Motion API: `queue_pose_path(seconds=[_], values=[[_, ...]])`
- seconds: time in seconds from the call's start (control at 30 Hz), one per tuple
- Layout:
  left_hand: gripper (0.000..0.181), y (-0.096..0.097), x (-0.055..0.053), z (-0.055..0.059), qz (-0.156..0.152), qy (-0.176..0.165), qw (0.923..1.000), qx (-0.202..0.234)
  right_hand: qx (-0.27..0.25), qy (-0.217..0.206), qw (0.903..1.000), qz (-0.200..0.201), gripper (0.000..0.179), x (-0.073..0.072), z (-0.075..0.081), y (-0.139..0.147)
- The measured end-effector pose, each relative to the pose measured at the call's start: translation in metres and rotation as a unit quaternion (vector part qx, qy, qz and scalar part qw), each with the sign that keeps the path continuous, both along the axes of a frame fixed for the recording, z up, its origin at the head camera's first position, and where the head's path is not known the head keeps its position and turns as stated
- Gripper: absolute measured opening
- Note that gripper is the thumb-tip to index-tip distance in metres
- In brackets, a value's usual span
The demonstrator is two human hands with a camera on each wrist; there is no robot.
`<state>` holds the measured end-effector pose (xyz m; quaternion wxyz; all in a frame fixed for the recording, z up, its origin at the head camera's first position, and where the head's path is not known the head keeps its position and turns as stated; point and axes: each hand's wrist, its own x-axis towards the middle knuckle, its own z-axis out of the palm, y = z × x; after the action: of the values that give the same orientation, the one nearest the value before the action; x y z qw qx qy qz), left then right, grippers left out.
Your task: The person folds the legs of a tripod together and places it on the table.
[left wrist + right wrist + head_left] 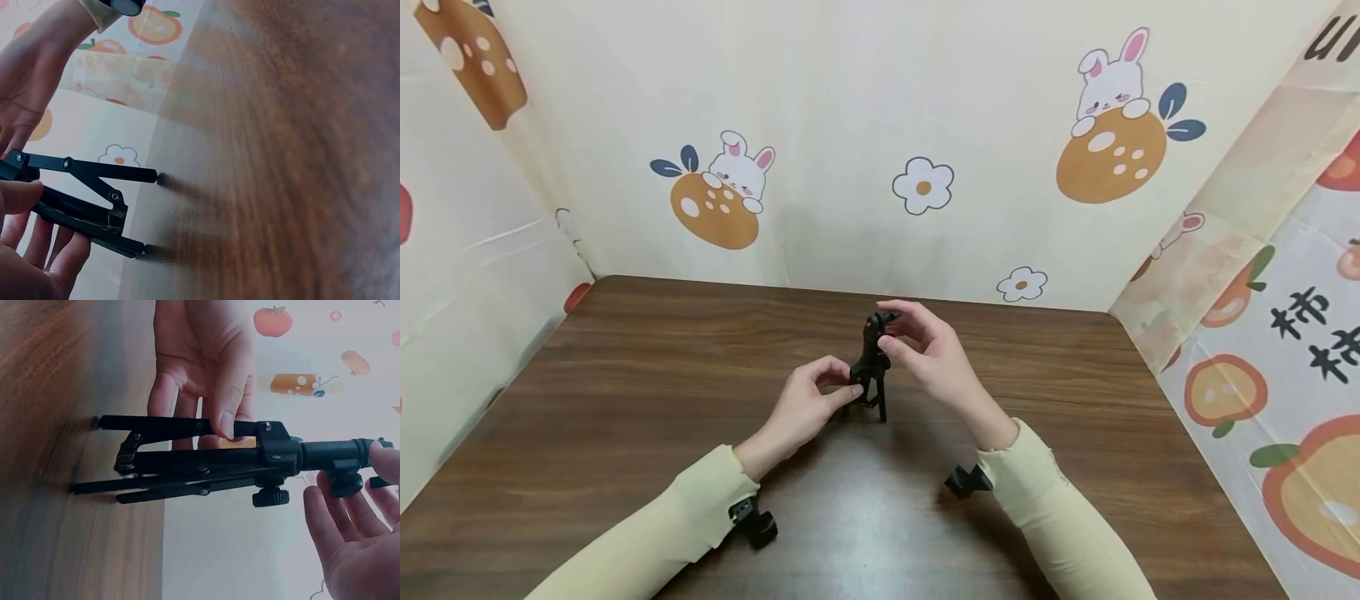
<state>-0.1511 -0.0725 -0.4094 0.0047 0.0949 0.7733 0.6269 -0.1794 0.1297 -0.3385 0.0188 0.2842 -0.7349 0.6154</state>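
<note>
A small black tripod (872, 342) stands upright on the table, its legs spread only a little. My left hand (801, 408) pinches one leg between thumb and fingers, low on the tripod's left side. In the left wrist view, two leg tips (147, 175) meet the tabletop, joined higher up by hinged braces. My right hand (936, 358) holds the tripod's head from the right, thumb in front and fingers behind. Two ridged knobs show in the right wrist view: a lower knob (272, 497) at the collar and an upper knob (347, 484) beside the right fingers.
The brown wooden table (625, 400) ends at a pale printed curtain (850, 108) just behind the tripod. More printed cloth (1292, 392) hangs at the right side. A black wrist device (752, 521) sits under the left sleeve, another device (967, 482) under the right.
</note>
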Motion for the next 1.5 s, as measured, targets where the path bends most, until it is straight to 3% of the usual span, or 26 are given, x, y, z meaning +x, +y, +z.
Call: queue_pose_path(seconds=[0.67,0.93,1.2,1.33,1.5], values=[[0.010,0.002,0.000,0.000,-0.001,0.002,0.9999,-0.016,0.060,-0.041,0.9963,-0.046,0.034,0.008,-0.037,0.030],[0.009,0.002,0.001,0.001,0.003,0.002,0.9999,-0.015,0.050,-0.105,0.9929,-0.025,0.031,0.012,-0.055,0.034],[0.009,0.001,0.003,0.001,-0.003,0.001,1.0000,-0.010,0.139,-0.126,0.9822,-0.008,0.029,0.015,-0.071,0.033],[0.010,0.000,0.003,0.000,-0.007,0.002,1.0000,-0.002,0.174,-0.115,0.9778,0.015,0.026,0.017,-0.076,0.030],[0.014,-0.001,0.002,0.000,-0.010,0.002,0.9999,0.003,0.215,-0.092,0.9723,0.006,0.019,0.018,-0.077,0.027]])
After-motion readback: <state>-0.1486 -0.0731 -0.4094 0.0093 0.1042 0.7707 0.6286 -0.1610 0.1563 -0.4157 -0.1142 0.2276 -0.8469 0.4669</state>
